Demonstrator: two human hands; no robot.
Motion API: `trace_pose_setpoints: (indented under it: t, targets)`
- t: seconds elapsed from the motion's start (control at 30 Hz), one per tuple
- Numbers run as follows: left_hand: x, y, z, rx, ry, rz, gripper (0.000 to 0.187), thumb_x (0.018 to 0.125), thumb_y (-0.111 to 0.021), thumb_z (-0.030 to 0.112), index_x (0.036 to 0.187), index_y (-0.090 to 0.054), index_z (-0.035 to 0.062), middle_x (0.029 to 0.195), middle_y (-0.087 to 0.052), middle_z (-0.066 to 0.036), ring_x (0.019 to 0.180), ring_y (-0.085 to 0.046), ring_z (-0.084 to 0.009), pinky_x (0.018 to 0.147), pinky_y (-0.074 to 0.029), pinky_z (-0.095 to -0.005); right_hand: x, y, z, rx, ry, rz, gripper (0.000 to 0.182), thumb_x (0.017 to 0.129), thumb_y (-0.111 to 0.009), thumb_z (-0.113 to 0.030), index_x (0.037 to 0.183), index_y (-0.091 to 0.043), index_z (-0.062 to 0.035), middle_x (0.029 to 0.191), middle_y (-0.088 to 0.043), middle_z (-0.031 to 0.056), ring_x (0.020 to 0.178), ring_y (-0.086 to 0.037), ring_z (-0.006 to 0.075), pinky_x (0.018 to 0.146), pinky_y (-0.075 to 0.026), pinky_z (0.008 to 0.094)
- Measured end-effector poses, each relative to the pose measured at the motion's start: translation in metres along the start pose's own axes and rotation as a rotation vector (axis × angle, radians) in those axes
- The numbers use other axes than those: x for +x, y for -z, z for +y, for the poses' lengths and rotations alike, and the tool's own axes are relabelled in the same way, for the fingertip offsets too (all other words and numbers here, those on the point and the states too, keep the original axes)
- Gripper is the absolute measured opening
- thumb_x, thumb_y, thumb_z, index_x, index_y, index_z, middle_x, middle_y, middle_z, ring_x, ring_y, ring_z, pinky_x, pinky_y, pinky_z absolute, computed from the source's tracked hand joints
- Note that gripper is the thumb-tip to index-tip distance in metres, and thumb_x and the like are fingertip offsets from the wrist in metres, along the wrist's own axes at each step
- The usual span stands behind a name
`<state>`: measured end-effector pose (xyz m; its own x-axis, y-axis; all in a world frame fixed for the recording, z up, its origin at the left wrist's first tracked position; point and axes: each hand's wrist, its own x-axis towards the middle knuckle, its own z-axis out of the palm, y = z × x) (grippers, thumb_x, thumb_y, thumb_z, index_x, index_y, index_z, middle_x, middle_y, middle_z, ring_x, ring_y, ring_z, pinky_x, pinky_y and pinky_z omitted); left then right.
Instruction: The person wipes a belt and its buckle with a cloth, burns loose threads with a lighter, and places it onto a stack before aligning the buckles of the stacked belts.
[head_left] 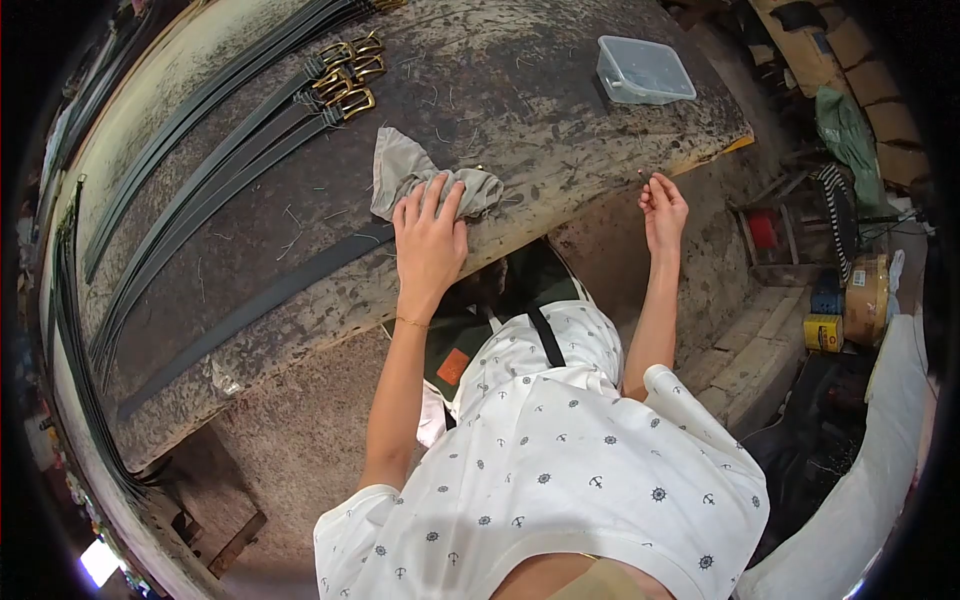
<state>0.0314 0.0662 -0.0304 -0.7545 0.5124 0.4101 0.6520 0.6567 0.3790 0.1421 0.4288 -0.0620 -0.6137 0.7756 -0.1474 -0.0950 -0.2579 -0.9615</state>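
Note:
My left hand (430, 240) presses a crumpled grey cloth (400, 160) onto the table near its front edge, the fingers bent over the fabric. From beneath the cloth a dark belt strap (270, 290) runs away to the lower left along the edge. A small bit of gold metal shows at the cloth's far side. My right hand (663, 208) is raised just off the table's edge, thumb and fingertips pinched together. Something tiny may be between them, too small to name.
Several dark belts with gold buckles (345, 85) lie across the worn table (500, 110). A clear plastic box (645, 72) stands at the back right. Beyond the table on the right are a stool (775, 230), a yellow box (823, 332) and a cardboard box (866, 300).

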Motion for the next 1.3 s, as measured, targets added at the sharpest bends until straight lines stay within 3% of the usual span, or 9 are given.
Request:
trace_pose_setpoints:
  t: [0.1, 0.17, 0.27, 0.33, 0.43, 0.6, 0.77, 1.2, 1.3]
  targets:
    - [0.000, 0.001, 0.000, 0.001, 0.004, -0.002, 0.044, 0.084, -0.058, 0.011, 0.128, -0.060, 0.0080, 0.141, -0.053, -0.009, 0.127, -0.046, -0.0324, 0.111, -0.032, -0.0471, -0.001, 0.000, -0.002, 0.134, 0.052, -0.130, 0.013, 0.096, -0.065, -0.008, 0.104, -0.062, 0.0012, 0.085, -0.065, 0.0074, 0.069, -0.060, 0.0120, 0.058, -0.050, 0.0254]
    - [0.001, 0.001, 0.000, 0.001, 0.006, -0.004, 0.044, 0.084, -0.058, 0.011, 0.128, -0.060, 0.0080, 0.140, -0.053, -0.009, 0.127, -0.046, -0.0325, 0.111, -0.032, -0.0471, 0.003, 0.004, 0.003, 0.555, 0.044, -0.254, 0.007, 0.094, -0.067, -0.005, 0.097, -0.061, -0.0026, 0.084, -0.064, 0.0069, 0.068, -0.059, 0.0122, 0.058, -0.049, 0.0258]
    - [0.000, 0.000, 0.001, 0.003, 0.000, -0.005, 0.044, 0.084, -0.058, 0.011, 0.129, -0.060, 0.0082, 0.141, -0.053, -0.009, 0.127, -0.046, -0.0327, 0.111, -0.032, -0.0472, 0.013, 0.006, 0.020, 0.073, 0.022, -0.160, 0.007, 0.094, -0.067, -0.003, 0.094, -0.060, -0.0052, 0.085, -0.065, 0.0072, 0.068, -0.059, 0.0129, 0.059, -0.047, 0.0258]
    - [0.001, 0.000, 0.000, 0.007, -0.005, -0.002, 0.044, 0.085, -0.059, 0.011, 0.129, -0.059, 0.0085, 0.140, -0.053, -0.009, 0.127, -0.046, -0.0329, 0.111, -0.032, -0.0474, 0.012, 0.011, 0.018, 0.306, -0.049, -0.216, 0.007, 0.094, -0.066, -0.002, 0.093, -0.060, -0.0060, 0.086, -0.065, 0.0074, 0.068, -0.059, 0.0131, 0.059, -0.047, 0.0250]
    - [0.000, -0.001, -0.001, 0.003, 0.002, -0.010, 0.045, 0.085, -0.059, 0.011, 0.129, -0.059, 0.0088, 0.140, -0.052, -0.009, 0.127, -0.046, -0.0328, 0.111, -0.032, -0.0475, 0.009, 0.012, 0.022, -0.064, -0.052, -0.149, 0.006, 0.095, -0.066, -0.004, 0.093, -0.060, -0.0064, 0.087, -0.066, 0.0075, 0.069, -0.060, 0.0119, 0.061, -0.050, 0.0246]
    - [-0.001, 0.000, -0.002, 0.014, 0.002, -0.009, 0.046, 0.085, -0.059, 0.011, 0.130, -0.059, 0.0093, 0.140, -0.052, -0.009, 0.128, -0.046, -0.0326, 0.111, -0.032, -0.0473, 0.004, 0.013, 0.016, 0.374, -0.040, -0.206, 0.009, 0.096, -0.065, -0.007, 0.104, -0.064, -0.0021, 0.087, -0.066, 0.0081, 0.071, -0.061, 0.0122, 0.060, -0.051, 0.0251]
    - [0.000, -0.001, -0.001, 0.022, -0.009, -0.006, 0.046, 0.085, -0.059, 0.011, 0.131, -0.059, 0.0094, 0.141, -0.052, -0.009, 0.128, -0.046, -0.0320, 0.111, -0.032, -0.0473, 0.006, 0.008, -0.003, 0.099, 0.003, -0.104, 0.024, 0.096, -0.065, -0.008, 0.116, -0.066, 0.0049, 0.089, -0.068, 0.0101, 0.075, -0.064, 0.0135, 0.065, -0.056, 0.0250]
    - [0.000, 0.000, 0.000, 0.008, 0.000, -0.009, 0.046, 0.085, -0.059, 0.011, 0.131, -0.058, 0.0092, 0.142, -0.051, -0.009, 0.129, -0.045, -0.0322, 0.111, -0.031, -0.0476, 0.040, 0.005, -0.043, -0.217, 0.163, 0.030, 0.018, 0.093, -0.070, -0.009, 0.106, -0.068, 0.0033, 0.086, -0.069, 0.0064, 0.076, -0.067, 0.0136, 0.068, -0.057, 0.0255]
    - [0.000, 0.001, -0.001, 0.000, -0.005, -0.014, 0.046, 0.085, -0.059, 0.011, 0.131, -0.058, 0.0091, 0.142, -0.051, -0.009, 0.128, -0.045, -0.0326, 0.111, -0.031, -0.0477, 0.073, 0.011, -0.077, -0.826, 0.430, -0.051, 0.025, 0.089, -0.072, -0.014, 0.107, -0.066, 0.0019, 0.085, -0.071, 0.0085, 0.078, -0.069, 0.0174, 0.070, -0.054, 0.0316]
